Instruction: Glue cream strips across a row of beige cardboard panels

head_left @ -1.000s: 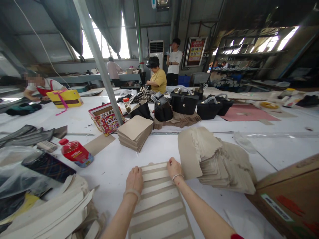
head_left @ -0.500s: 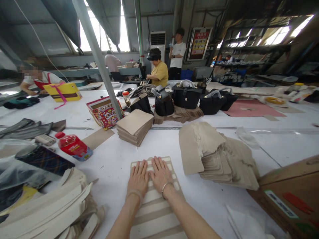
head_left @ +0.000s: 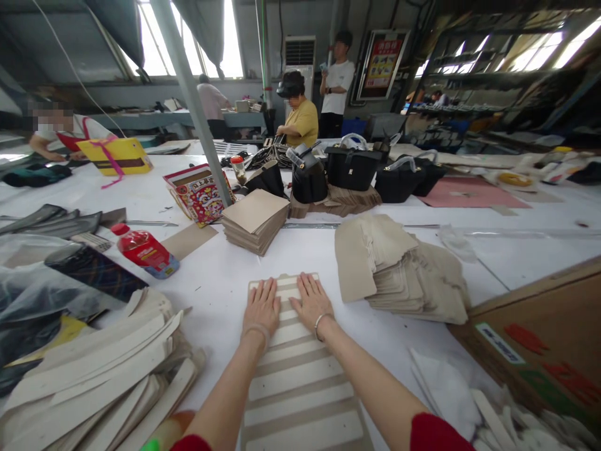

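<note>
A long taupe panel (head_left: 300, 371) with pale crosswise strips lies flat on the white table in front of me. My left hand (head_left: 261, 308) rests palm down on its upper left part, fingers stretched forward. On the upper right part lies my right hand (head_left: 313, 305), also flat, with a bracelet at the wrist. A gap between the two hands shows the strips. Neither hand grips anything. Beyond them sits a stack of beige sheets (head_left: 256, 219); to the right is a fanned pile of taupe pieces (head_left: 399, 269).
Pale curved strips (head_left: 94, 376) are heaped at the left, near a red bottle (head_left: 146, 250). A cardboard box (head_left: 539, 332) stands at the right. Black bags (head_left: 353, 168) and a metal post (head_left: 192, 94) are farther back. Several people are at or behind the far tables.
My hands have moved apart, the right one shifting outward, leaving a wider gap over the panel. The view has tilted down, showing more of the panel and my red sleeves.
</note>
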`<move>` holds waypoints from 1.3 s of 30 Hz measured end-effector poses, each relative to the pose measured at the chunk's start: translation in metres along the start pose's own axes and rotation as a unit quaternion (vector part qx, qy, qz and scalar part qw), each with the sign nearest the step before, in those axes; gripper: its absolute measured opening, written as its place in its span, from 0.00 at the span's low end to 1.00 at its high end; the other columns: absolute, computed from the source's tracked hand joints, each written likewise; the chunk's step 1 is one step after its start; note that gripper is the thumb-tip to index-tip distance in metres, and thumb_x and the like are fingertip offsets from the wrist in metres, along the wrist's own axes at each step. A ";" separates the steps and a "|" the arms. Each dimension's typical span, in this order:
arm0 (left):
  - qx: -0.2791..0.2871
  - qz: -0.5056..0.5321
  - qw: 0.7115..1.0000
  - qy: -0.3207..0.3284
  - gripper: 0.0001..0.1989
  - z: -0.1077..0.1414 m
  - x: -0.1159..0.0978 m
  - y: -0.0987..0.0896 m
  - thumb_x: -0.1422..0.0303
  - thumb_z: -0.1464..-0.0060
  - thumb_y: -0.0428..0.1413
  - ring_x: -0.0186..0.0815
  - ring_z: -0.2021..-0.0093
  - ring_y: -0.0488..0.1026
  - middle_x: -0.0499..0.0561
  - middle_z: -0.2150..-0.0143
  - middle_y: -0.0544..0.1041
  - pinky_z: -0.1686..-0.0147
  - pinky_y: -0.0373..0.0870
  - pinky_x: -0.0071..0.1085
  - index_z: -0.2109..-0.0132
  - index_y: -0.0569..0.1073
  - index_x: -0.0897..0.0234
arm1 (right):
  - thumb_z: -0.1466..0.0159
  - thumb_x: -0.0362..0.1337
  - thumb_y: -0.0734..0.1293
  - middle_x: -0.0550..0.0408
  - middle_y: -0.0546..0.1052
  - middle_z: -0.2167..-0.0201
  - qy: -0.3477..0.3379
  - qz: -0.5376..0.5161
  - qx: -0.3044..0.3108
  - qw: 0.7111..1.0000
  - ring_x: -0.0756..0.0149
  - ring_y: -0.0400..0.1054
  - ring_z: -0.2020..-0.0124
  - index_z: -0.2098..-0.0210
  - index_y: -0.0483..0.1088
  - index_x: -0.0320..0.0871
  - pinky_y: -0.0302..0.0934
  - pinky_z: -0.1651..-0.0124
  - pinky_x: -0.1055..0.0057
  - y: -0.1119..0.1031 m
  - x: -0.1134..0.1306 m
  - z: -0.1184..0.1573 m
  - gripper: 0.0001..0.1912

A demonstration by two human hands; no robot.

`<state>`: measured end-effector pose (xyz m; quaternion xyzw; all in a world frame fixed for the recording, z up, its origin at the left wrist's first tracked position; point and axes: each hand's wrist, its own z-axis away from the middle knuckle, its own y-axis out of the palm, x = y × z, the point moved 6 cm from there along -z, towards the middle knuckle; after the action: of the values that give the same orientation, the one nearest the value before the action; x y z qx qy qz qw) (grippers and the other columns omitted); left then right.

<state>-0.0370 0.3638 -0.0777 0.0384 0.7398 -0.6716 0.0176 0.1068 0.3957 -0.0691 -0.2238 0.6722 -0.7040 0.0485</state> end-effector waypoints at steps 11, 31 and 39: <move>-0.031 0.009 0.999 0.030 0.26 0.048 -0.029 -0.041 0.59 0.40 0.36 0.40 0.33 0.38 0.43 0.33 0.48 0.36 0.37 0.48 0.36 0.47 0.57 | 0.34 0.50 0.46 0.54 0.42 0.34 0.013 -0.004 -0.015 1.000 0.63 0.33 0.34 0.35 0.42 0.39 0.31 0.35 0.62 -0.019 0.018 0.070 0.32; 0.075 0.052 0.994 0.055 0.28 0.221 -0.073 -0.039 0.60 0.40 0.39 0.39 0.33 0.40 0.46 0.33 0.47 0.36 0.43 0.44 0.35 0.44 0.58 | 0.35 0.48 0.50 0.53 0.41 0.34 -0.004 0.020 0.050 0.999 0.61 0.32 0.34 0.35 0.39 0.40 0.31 0.35 0.59 -0.004 0.048 0.229 0.33; 0.084 0.055 0.993 0.055 0.28 0.248 -0.077 -0.059 0.60 0.40 0.38 0.41 0.33 0.39 0.46 0.33 0.46 0.36 0.38 0.48 0.35 0.44 0.61 | 0.34 0.47 0.50 0.53 0.39 0.33 0.024 0.028 0.064 0.997 0.59 0.31 0.34 0.35 0.38 0.40 0.28 0.35 0.58 -0.025 0.058 0.267 0.32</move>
<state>0.0288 0.1094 -0.0374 0.1174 0.6776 -0.7259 0.0101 0.1624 0.1301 -0.0312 -0.1847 0.6330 -0.7489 0.0659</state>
